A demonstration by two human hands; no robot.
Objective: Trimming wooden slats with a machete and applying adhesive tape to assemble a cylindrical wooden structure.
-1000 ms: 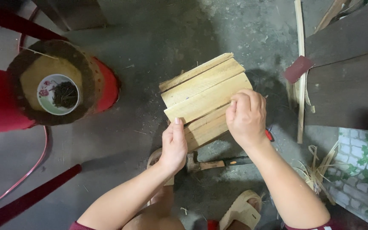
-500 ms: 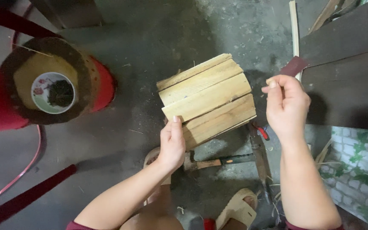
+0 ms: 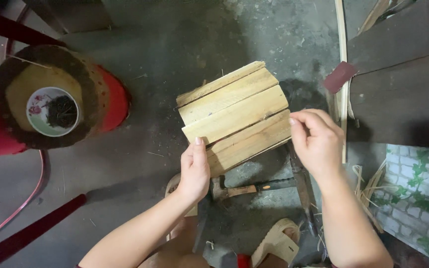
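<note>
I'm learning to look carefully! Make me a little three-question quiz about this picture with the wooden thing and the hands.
1. True or false: the left hand grips the lower edge of the wooden slat panel.
2. What lies on the floor just below the panel, between the two arms? A) a hammer B) a broom C) a bucket
3. Fill in: the white bowl with dark bits inside sits on a round stool with a ____ rim.

Key:
1. True; its thumb lies on the panel's face.
2. A, the hammer with its wooden handle.
3. Red; the stool shows red at its right side. The right hand pinches at the panel's right edge.
</note>
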